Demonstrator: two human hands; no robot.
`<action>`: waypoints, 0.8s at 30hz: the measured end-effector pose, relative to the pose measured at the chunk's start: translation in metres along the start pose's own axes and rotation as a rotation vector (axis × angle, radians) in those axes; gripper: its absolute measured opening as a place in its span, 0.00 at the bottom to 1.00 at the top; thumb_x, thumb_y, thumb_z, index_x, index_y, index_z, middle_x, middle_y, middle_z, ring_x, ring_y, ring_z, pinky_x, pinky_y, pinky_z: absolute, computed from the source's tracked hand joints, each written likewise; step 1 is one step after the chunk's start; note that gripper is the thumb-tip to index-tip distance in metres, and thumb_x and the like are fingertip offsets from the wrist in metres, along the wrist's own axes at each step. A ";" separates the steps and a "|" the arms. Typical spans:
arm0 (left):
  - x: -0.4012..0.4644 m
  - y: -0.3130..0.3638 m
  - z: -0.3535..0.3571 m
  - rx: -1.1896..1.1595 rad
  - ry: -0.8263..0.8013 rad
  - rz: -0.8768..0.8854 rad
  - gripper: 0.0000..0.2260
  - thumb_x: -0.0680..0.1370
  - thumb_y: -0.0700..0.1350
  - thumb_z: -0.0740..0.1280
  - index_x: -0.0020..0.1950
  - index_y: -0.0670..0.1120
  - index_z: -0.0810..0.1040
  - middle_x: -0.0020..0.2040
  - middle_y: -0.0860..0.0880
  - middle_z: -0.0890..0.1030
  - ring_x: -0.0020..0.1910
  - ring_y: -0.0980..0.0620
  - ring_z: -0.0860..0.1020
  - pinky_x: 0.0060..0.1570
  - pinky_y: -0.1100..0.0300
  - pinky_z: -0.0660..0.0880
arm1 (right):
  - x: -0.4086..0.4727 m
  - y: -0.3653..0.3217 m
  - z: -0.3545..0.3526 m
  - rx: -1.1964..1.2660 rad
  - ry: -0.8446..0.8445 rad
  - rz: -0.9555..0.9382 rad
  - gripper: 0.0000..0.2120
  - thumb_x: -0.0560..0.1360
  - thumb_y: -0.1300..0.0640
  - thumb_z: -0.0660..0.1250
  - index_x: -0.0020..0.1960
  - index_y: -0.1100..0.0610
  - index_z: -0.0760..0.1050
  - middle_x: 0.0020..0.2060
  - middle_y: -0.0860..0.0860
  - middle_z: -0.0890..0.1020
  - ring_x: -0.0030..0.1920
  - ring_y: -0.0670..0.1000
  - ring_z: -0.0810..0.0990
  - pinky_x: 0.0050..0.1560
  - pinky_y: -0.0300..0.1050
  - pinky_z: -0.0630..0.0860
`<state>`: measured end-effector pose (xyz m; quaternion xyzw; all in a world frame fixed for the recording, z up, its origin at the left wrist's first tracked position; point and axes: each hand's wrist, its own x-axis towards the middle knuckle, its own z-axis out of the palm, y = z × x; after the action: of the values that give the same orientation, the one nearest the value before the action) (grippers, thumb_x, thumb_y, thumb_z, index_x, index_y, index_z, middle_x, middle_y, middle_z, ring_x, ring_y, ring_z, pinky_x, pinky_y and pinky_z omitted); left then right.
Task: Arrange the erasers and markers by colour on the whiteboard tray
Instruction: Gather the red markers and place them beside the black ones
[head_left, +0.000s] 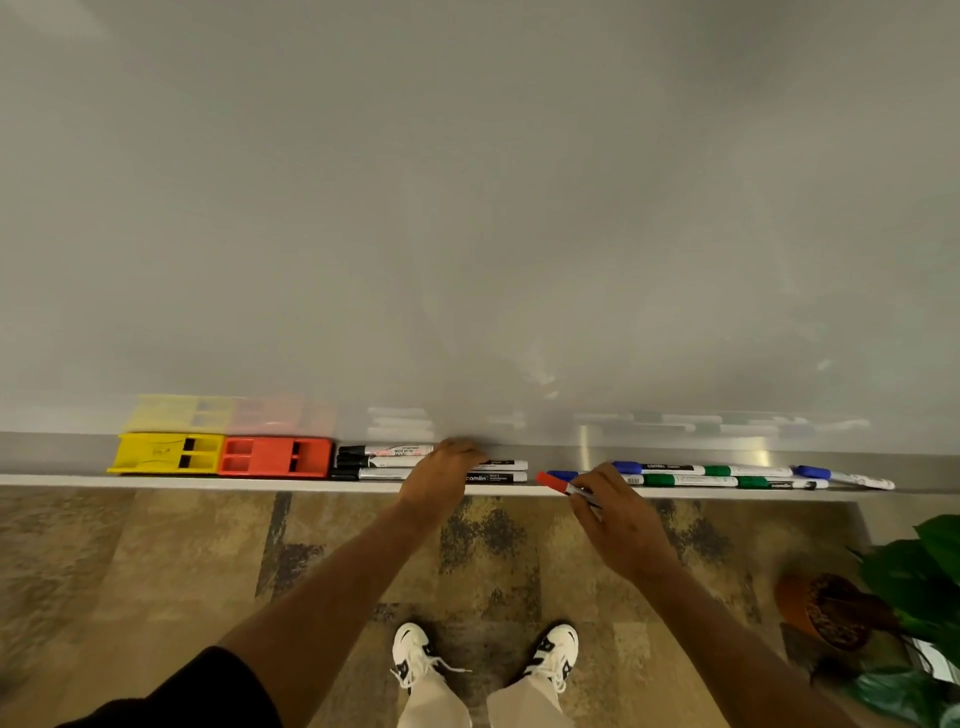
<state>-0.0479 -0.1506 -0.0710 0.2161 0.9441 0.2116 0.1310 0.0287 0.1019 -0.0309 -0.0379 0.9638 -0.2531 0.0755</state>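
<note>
On the whiteboard tray (62, 479), a yellow eraser (166, 453) lies at the left with an orange-red eraser (275, 457) touching its right side. Black markers (379, 461) are stacked beside the red eraser. My left hand (441, 475) rests palm down over the black markers' right part; whether it grips one is hidden. My right hand (618, 514) holds a red-capped marker (556, 483) just in front of the tray edge, cap pointing left. Blue markers (631, 467) and green markers (691, 480) lie to the right, and another blue marker (841, 475) lies at the far right.
The whiteboard (467, 208) fills the upper view. A potted plant (852, 613) with large green leaves stands on the patterned carpet at the lower right. My white shoes (488, 654) are below the tray.
</note>
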 end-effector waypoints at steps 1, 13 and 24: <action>-0.002 -0.001 -0.001 0.000 0.004 0.001 0.23 0.70 0.33 0.71 0.63 0.49 0.77 0.61 0.49 0.79 0.59 0.48 0.75 0.61 0.55 0.72 | 0.004 -0.004 0.001 -0.005 0.013 -0.016 0.06 0.78 0.57 0.64 0.55 0.55 0.75 0.51 0.50 0.76 0.42 0.43 0.74 0.39 0.29 0.68; -0.026 -0.027 -0.015 0.043 0.061 -0.086 0.14 0.71 0.48 0.66 0.56 0.48 0.79 0.55 0.49 0.79 0.57 0.48 0.74 0.59 0.52 0.73 | 0.033 -0.039 0.024 0.050 0.033 -0.116 0.07 0.77 0.57 0.64 0.54 0.55 0.76 0.49 0.49 0.76 0.41 0.44 0.74 0.39 0.34 0.74; -0.044 -0.037 -0.029 -0.065 0.198 -0.117 0.13 0.75 0.33 0.65 0.58 0.42 0.79 0.57 0.45 0.79 0.56 0.45 0.77 0.56 0.50 0.76 | 0.067 -0.065 0.050 -0.231 0.076 -0.201 0.10 0.72 0.60 0.71 0.53 0.57 0.79 0.48 0.52 0.80 0.50 0.54 0.78 0.48 0.49 0.78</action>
<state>-0.0325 -0.2106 -0.0559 0.1343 0.9561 0.2543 0.0561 -0.0272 0.0140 -0.0506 -0.1332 0.9800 -0.1479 0.0082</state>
